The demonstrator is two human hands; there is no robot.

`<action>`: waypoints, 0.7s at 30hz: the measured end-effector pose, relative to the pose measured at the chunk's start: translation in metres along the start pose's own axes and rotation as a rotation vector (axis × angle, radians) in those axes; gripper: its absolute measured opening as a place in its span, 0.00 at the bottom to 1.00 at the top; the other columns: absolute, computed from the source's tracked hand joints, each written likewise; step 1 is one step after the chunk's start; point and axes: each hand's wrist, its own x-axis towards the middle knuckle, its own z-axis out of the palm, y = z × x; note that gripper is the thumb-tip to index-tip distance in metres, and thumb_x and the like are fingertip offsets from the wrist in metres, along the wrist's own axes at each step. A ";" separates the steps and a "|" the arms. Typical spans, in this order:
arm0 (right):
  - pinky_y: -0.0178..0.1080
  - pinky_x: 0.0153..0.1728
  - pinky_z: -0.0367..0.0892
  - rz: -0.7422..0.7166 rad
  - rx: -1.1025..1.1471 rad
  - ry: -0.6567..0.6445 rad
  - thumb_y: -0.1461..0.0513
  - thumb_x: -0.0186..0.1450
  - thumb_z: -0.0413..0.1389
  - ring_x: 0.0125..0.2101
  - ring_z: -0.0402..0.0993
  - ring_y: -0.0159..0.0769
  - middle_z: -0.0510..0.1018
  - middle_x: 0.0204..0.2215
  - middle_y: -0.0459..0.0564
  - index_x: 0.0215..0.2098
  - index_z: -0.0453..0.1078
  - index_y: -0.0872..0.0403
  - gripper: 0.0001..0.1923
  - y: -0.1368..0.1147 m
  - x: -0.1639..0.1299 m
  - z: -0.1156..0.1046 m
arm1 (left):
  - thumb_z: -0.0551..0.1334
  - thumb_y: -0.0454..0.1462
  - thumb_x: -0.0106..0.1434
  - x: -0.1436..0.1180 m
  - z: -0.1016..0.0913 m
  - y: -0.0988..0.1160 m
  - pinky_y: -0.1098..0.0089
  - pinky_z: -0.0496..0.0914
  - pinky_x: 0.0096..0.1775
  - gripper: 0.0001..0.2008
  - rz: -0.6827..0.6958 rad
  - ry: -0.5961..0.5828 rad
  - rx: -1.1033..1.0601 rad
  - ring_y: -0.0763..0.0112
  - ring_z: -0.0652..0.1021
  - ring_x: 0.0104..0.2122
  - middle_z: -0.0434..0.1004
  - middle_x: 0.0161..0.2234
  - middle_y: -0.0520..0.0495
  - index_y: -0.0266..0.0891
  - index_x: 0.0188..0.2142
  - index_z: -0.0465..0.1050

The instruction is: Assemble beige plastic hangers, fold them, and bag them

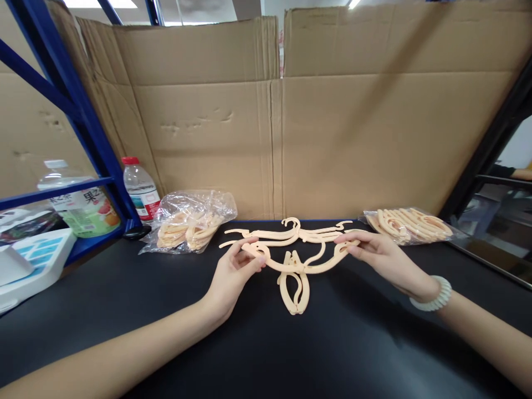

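A cream plastic folding hanger (305, 266) is spread out over the black table (266, 343), its arms held at both ends. My left hand (233, 277) pinches the left arm of this hanger. My right hand (380, 252), with a pale bead bracelet on the wrist, grips the right arm. The hanger's hook loop (294, 291) points toward me and rests on the table. Just behind it lie more cream hangers (291, 231) flat on the table.
A clear bag of cream hanger parts (189, 221) lies at the left, another bag of them (409, 224) at the right. Two drink bottles (139, 188) stand by a blue rack (78, 116). Cardboard sheets (291, 122) wall the back.
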 end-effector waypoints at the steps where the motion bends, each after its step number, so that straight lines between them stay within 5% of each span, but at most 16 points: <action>1: 0.40 0.37 0.69 0.029 0.057 -0.010 0.52 0.62 0.58 0.34 0.70 0.35 0.75 0.37 0.51 0.42 0.73 0.53 0.15 -0.001 -0.001 0.003 | 0.70 0.38 0.52 -0.001 0.001 0.000 0.73 0.69 0.34 0.23 -0.003 -0.017 0.005 0.72 0.75 0.32 0.76 0.32 0.50 0.38 0.47 0.70; 5: 0.35 0.28 0.64 0.134 0.339 -0.018 0.55 0.60 0.61 0.26 0.64 0.29 0.70 0.29 0.44 0.45 0.66 0.52 0.18 -0.004 -0.008 0.020 | 0.70 0.39 0.53 -0.006 0.008 0.001 0.75 0.68 0.30 0.16 -0.028 -0.072 0.019 0.72 0.74 0.30 0.75 0.30 0.49 0.36 0.40 0.72; 11: 0.34 0.26 0.63 0.193 0.547 -0.052 0.58 0.57 0.63 0.25 0.64 0.28 0.70 0.27 0.42 0.39 0.57 0.50 0.19 -0.009 -0.013 0.035 | 0.69 0.40 0.55 -0.014 0.017 0.001 0.75 0.70 0.32 0.14 -0.058 -0.117 0.006 0.72 0.75 0.31 0.78 0.32 0.47 0.35 0.38 0.75; 17: 0.36 0.32 0.68 0.109 0.345 -0.257 0.55 0.60 0.60 0.30 0.69 0.31 0.74 0.32 0.48 0.33 0.67 0.54 0.11 -0.017 -0.016 0.043 | 0.69 0.41 0.55 -0.016 0.019 0.000 0.71 0.72 0.34 0.15 -0.063 -0.124 0.001 0.68 0.77 0.33 0.79 0.35 0.45 0.36 0.40 0.75; 21: 0.41 0.40 0.71 0.030 0.228 -0.445 0.54 0.65 0.55 0.37 0.73 0.36 0.76 0.46 0.52 0.46 0.73 0.52 0.15 -0.023 -0.019 0.044 | 0.69 0.41 0.55 -0.016 0.019 0.000 0.70 0.72 0.34 0.15 -0.038 -0.140 0.022 0.68 0.77 0.33 0.79 0.35 0.45 0.36 0.39 0.74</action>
